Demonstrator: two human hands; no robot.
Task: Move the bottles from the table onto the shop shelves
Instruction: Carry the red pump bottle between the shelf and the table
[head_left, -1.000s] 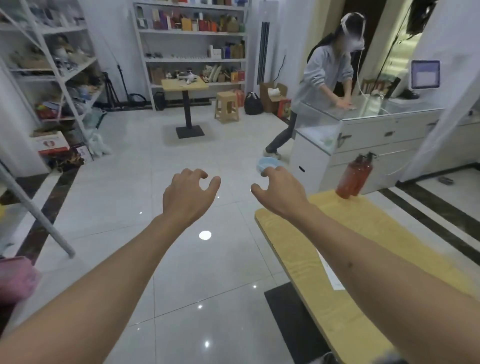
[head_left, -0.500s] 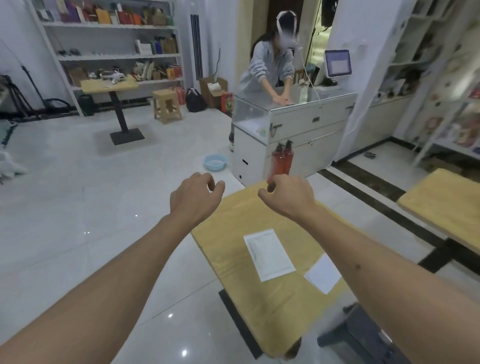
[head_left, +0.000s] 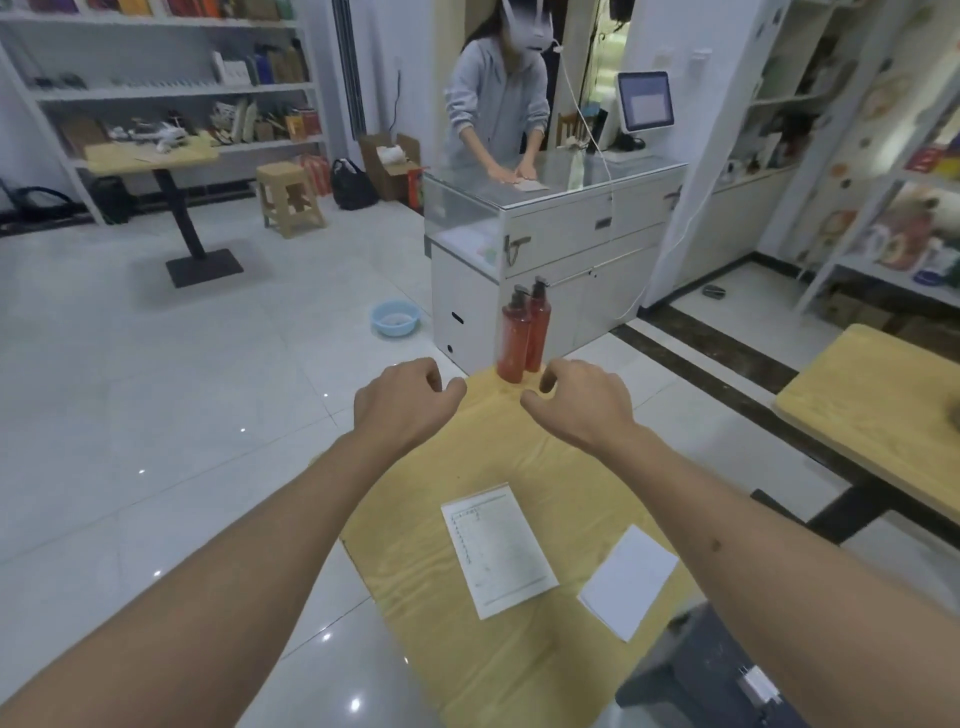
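No text can be read: the printed sheet (head_left: 497, 552) on the table (head_left: 415, 519) is too blurred.

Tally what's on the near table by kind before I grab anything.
Red pump bottles: 2, one in front and one behind, at the far end of the table
Paper sheets: 2, a printed one and a blank one
Total: 4
Left hand and right hand hold nothing.

Even, cool indoor light; small ceiling-lamp glints speckle the glossy floor (head_left: 156, 364). Shadows are soft. Wide-angle bending curves the shelves (head_left: 883, 156) at the edges; far detail looks smeared.
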